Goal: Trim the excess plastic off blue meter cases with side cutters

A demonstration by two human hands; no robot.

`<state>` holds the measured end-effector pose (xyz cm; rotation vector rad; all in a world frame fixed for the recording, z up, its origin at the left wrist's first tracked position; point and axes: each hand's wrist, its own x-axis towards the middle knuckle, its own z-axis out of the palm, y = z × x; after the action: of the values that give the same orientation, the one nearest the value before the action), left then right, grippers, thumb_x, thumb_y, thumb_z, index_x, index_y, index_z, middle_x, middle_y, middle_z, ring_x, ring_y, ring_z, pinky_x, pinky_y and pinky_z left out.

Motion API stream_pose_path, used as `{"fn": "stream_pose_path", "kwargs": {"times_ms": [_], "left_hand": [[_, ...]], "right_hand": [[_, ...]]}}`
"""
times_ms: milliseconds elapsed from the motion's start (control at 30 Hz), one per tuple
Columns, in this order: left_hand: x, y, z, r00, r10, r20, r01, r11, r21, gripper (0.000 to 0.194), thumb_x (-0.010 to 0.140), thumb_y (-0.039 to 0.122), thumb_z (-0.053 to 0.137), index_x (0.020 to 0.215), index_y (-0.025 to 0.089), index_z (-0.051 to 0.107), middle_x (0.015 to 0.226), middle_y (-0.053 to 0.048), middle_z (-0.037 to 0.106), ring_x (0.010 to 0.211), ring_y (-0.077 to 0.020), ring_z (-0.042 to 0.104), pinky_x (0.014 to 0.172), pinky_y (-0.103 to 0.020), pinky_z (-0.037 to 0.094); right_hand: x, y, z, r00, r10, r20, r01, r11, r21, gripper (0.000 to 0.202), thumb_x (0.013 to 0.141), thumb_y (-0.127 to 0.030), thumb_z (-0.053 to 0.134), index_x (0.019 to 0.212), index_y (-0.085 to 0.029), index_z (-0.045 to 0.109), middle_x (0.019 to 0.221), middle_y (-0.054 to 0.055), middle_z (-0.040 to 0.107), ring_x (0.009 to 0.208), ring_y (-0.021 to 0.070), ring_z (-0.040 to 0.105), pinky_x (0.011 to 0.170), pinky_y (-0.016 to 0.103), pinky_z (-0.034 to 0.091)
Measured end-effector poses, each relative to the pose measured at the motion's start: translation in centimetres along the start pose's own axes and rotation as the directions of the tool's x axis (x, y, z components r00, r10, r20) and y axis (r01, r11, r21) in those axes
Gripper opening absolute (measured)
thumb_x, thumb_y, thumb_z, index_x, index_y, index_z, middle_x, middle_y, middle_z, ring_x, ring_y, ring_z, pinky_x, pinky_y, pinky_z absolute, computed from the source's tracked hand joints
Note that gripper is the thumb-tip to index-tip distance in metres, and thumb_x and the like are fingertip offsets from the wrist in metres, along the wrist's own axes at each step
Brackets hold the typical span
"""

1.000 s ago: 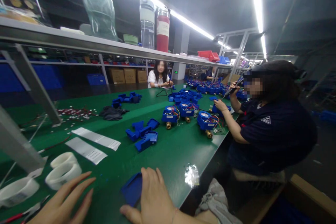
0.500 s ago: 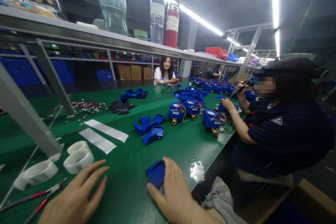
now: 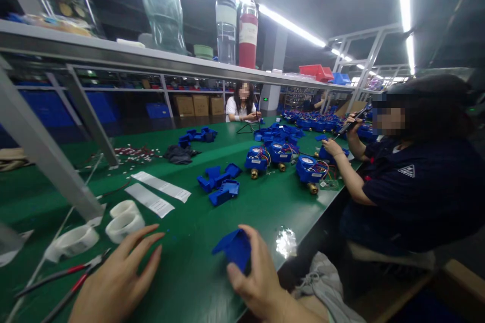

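right hand (image 3: 257, 277) now pinches the blue plastic cover (image 3: 235, 248) tilted up off the green table (image 3: 189, 272) (it lay flat half a second ago); left hand (image 3: 117, 282) stays spread, fingers apart, empty. red-handled pliers (image 3: 60, 282) and tape rolls (image 3: 123, 219) sit just left, a co-worker (image 3: 413, 181) sits right.

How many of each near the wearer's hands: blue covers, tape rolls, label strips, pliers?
Blue plastic cover, held tilted in the right hand: 1
White tape rolls beyond the left hand: 3
White label strips: 2
Red-handled pliers: 1
Total: 7
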<state>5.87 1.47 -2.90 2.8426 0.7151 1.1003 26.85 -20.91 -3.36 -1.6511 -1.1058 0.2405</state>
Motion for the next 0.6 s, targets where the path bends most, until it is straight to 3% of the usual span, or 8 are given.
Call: {"fn": "stream_pose_path", "kwargs": {"times_ms": [67,100,167,233,333,433,533,600], "left_hand": [[0.0,1.2,-0.7,1.0,0.01,0.021,-0.011,1.0,0.018,0.034,0.097,0.05,0.049,0.12,0.028,0.062,0.137,0.001,0.056,0.094,-0.0173,0.066,0.078,-0.03,0.057],[0.0,1.8,-0.9,1.0,-0.002,0.029,0.002,1.0,-0.006,0.031,0.098,0.046,0.05,0.12,0.028,0.062,0.135,0.001,0.056,0.089,-0.0144,0.066,0.075,-0.028,0.057],[0.0,3.3,-1.2,0.997,-0.057,0.042,0.062,0.991,-0.115,0.027,0.097,0.04,0.054,0.12,0.028,0.061,0.132,0.0,0.057,0.082,-0.0113,0.064,0.07,-0.025,0.055],[0.3,5.4,-1.6,0.995,-0.082,0.05,0.092,0.964,-0.251,0.025,0.096,0.033,0.058,0.119,0.026,0.061,0.13,-0.002,0.057,0.09,-0.0118,0.063,0.074,-0.024,0.056],[1.0,10.1,-2.6,0.993,-0.12,0.011,0.113,0.892,-0.438,0.024,0.095,0.024,0.058,0.119,0.023,0.06,0.124,-0.004,0.059,0.108,-0.0134,0.06,0.082,-0.023,0.056],[0.6,15.4,-4.1,0.997,-0.037,-0.07,-0.001,0.876,-0.483,0.041,0.095,0.026,0.056,0.136,0.023,0.051,0.136,-0.008,0.057,0.129,-0.0188,0.053,0.11,-0.037,0.047],[-1.7,18.6,-5.3,0.996,0.07,-0.054,-0.085,0.919,-0.385,0.072,0.1,0.047,0.041,0.158,0.009,0.021,0.159,-0.018,0.031,0.15,-0.0271,0.029,0.122,-0.045,0.033],[-4.0,18.6,-5.9,0.996,0.019,-0.088,-0.043,0.959,-0.28,0.07,0.101,0.048,0.038,0.159,0.013,0.021,0.16,-0.017,0.028,0.151,-0.031,0.025,0.124,-0.051,0.027]], "right_hand": [[0.9,-1.4,-0.5,0.949,0.312,-0.038,-0.238,0.791,0.564,0.067,0.093,-0.068,0.046,0.135,-0.016,0.045,0.126,0.013,0.056,0.12,0.024,0.054,0.105,0.042,0.044],[1.5,-2.3,-0.8,0.894,0.447,0.023,-0.275,0.508,0.816,0.064,0.093,-0.07,0.044,0.128,-0.016,0.049,0.118,0.011,0.059,0.114,0.0219,0.056,0.099,0.037,0.048],[3.0,-3.7,-1.2,0.835,0.431,0.341,-0.318,-0.128,0.939,0.06,0.092,-0.067,0.049,0.121,-0.014,0.052,0.111,0.008,0.06,0.107,0.0193,0.058,0.091,0.031,0.051],[4.3,-4.8,-1.4,0.822,0.352,0.448,-0.306,-0.391,0.868,0.059,0.094,-0.062,0.05,0.123,-0.011,0.052,0.11,0.009,0.061,0.106,0.0192,0.059,0.089,0.032,0.052],[5.0,-6.2,-0.9,0.82,0.308,0.483,-0.304,-0.481,0.822,0.059,0.094,-0.061,0.051,0.126,-0.012,0.052,0.11,0.009,0.063,0.103,0.0193,0.059,0.086,0.033,0.053],[4.7,-8.3,0.7,0.751,0.331,0.572,-0.4,-0.462,0.792,0.062,0.095,-0.065,0.045,0.125,-0.011,0.054,0.105,0.008,0.064,0.097,0.017,0.061,0.084,0.029,0.053],[3.8,-11.1,4.1,0.634,0.482,0.605,-0.552,-0.267,0.79,0.07,0.094,-0.071,0.031,0.131,-0.015,0.052,0.119,0.011,0.062,0.089,0.0149,0.062,0.074,0.025,0.052],[2.4,-12.9,7.9,0.623,0.544,0.562,-0.657,-0.025,0.753,0.081,0.092,-0.074,0.016,0.144,-0.016,0.04,0.136,0.015,0.054,0.097,0.0181,0.063,0.075,0.029,0.052]]}}
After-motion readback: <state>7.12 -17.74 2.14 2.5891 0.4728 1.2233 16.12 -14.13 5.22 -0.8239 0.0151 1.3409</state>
